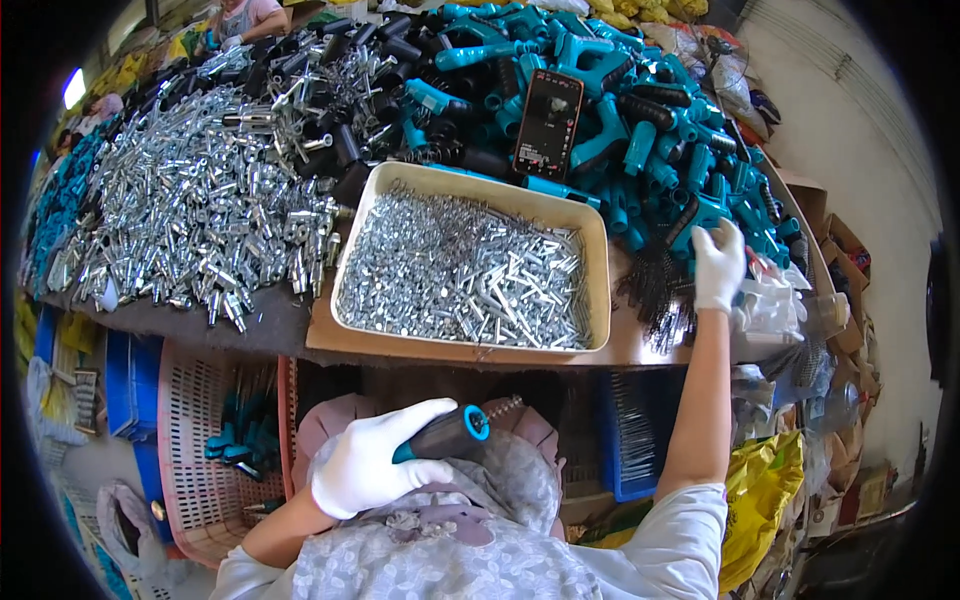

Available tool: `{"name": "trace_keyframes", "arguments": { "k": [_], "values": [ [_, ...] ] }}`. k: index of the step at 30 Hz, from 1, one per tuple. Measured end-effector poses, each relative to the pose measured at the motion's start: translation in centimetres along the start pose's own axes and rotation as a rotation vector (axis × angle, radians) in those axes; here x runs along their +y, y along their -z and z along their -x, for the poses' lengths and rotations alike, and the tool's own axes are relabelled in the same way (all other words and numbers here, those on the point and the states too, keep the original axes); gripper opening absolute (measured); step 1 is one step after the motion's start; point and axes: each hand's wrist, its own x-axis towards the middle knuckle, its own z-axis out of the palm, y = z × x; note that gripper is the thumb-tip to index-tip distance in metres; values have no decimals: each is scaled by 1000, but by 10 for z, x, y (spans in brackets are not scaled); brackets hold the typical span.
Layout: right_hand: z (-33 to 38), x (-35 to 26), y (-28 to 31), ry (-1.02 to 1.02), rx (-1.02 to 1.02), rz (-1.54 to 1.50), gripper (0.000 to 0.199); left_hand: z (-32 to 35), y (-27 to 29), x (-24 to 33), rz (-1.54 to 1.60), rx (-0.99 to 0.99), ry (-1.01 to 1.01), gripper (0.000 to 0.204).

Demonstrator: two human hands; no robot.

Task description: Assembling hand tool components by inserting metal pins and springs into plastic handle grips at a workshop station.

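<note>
My left hand point(375, 465), in a white glove, is wrapped round a black-and-teal cylindrical tool housing point(445, 432) above my lap. A metal coil spring point(503, 407) sticks out of the housing's teal-rimmed end. My right hand point(718, 268), also gloved in white, reaches to the right side of the table. Its fingers are bent and a little apart, beside teal-and-black tool housings point(708, 205) and a bunch of thin black springs point(660, 300). Nothing shows between them. Between my arms, a cream tray point(470, 343) on the table holds small metal pins and springs.
Metal shafts point(200, 200) are heaped at the left, teal housings point(590, 60) at the back right. A phone point(548, 122) leans on them. Below the table stand a pink basket point(190, 400) and a blue bin point(610, 440). Another person point(250, 18) is at the far left.
</note>
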Motion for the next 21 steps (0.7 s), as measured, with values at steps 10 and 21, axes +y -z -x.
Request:
{"name": "trace_keyframes", "arguments": {
  "k": [10, 21],
  "values": [
    [-5, -33, -35, -265, -124, 452, 92, 9, -4, 1, -49, 26, -58, 66],
    [169, -134, 63, -466, -449, -1117, 57, 8, 9, -14, -46, 13, -13, 66]
  ]
}}
